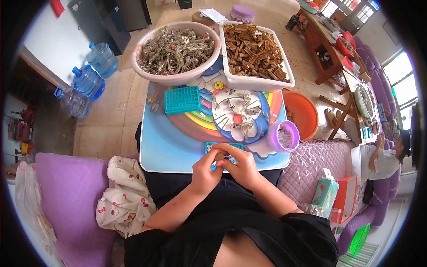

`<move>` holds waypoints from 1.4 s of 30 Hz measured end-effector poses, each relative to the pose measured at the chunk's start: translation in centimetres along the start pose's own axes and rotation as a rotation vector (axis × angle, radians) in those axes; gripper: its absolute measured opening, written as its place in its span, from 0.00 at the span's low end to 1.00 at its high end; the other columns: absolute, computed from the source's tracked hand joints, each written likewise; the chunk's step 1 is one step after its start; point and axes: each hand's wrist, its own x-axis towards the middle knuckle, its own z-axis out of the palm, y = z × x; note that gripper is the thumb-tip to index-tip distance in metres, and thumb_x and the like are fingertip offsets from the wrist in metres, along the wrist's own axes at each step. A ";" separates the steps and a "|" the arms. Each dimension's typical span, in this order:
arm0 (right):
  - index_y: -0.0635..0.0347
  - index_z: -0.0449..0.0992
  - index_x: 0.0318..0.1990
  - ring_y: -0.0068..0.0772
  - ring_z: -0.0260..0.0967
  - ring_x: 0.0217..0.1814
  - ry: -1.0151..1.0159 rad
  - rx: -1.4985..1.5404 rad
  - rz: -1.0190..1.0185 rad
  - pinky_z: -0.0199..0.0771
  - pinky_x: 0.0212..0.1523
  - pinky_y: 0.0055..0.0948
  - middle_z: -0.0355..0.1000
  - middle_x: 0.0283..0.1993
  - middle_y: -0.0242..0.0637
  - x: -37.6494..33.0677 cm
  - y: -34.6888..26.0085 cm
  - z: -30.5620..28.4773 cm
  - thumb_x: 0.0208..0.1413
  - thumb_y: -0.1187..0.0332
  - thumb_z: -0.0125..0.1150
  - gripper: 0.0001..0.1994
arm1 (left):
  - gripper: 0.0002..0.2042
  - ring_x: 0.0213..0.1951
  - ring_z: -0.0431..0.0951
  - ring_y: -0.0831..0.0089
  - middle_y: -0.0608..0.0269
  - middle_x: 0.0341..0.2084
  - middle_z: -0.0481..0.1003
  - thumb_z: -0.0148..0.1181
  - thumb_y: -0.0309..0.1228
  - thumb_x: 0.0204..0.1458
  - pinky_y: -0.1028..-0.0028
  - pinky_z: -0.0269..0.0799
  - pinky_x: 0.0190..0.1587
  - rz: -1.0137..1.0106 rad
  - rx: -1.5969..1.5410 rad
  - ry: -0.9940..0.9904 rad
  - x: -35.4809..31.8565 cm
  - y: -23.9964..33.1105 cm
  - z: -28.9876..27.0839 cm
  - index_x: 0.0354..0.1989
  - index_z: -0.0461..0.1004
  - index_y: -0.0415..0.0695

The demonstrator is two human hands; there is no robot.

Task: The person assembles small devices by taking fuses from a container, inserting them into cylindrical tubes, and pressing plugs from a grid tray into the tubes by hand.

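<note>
My left hand (205,170) and my right hand (242,166) meet over the front edge of the table, fingers curled inward. Pinched between their fingertips is a small brown piece (219,156), partly covered; its colour resembles the pieces in the white bin. Just behind and beneath the hands lies a small teal tray (238,146) with white bits in it, mostly hidden by my fingers. Farther back on the table is a larger teal tray (182,100) with rows of holes. To the right of my hands stands a purple tub (283,136) holding whitish pieces.
At the table's far side, a pink basin (138,58) holds tangled metallic-looking strips. Beside it a white bin (260,83) is heaped with brown pieces. An orange basin (307,115) stands right of the table. Loose bits (154,102) lie at the table's left. Another person (386,162) sits far right.
</note>
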 end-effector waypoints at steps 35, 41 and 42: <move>0.66 0.72 0.48 0.35 0.73 0.44 0.005 0.106 0.056 0.71 0.46 0.27 0.74 0.43 0.44 -1.2 -0.4 -1.3 0.47 0.82 0.56 0.17 | 0.13 0.36 0.75 0.53 0.50 0.34 0.74 0.57 0.20 0.46 0.68 0.72 0.38 0.092 0.155 -0.128 -0.9 0.5 0.1 0.42 0.70 0.38; 0.65 0.77 0.33 0.35 0.73 0.32 0.380 -0.593 0.084 0.72 0.36 0.29 0.74 0.33 0.42 -1.2 3.8 -11.8 0.45 0.76 0.59 0.06 | 0.08 0.31 0.70 0.80 0.63 0.30 0.73 0.57 0.23 0.51 0.78 0.67 0.33 -0.316 -0.418 -0.368 -1.2 -0.3 -1.4 0.39 0.68 0.41; 0.65 0.76 0.33 0.39 0.73 0.32 0.383 -0.721 0.132 0.72 0.36 0.29 0.73 0.32 0.44 -1.4 4.9 -13.7 0.44 0.76 0.60 0.07 | 0.08 0.30 0.70 0.81 0.64 0.28 0.73 0.58 0.23 0.50 0.79 0.67 0.33 -0.293 -0.336 -0.438 -0.7 -0.3 -2.0 0.38 0.68 0.41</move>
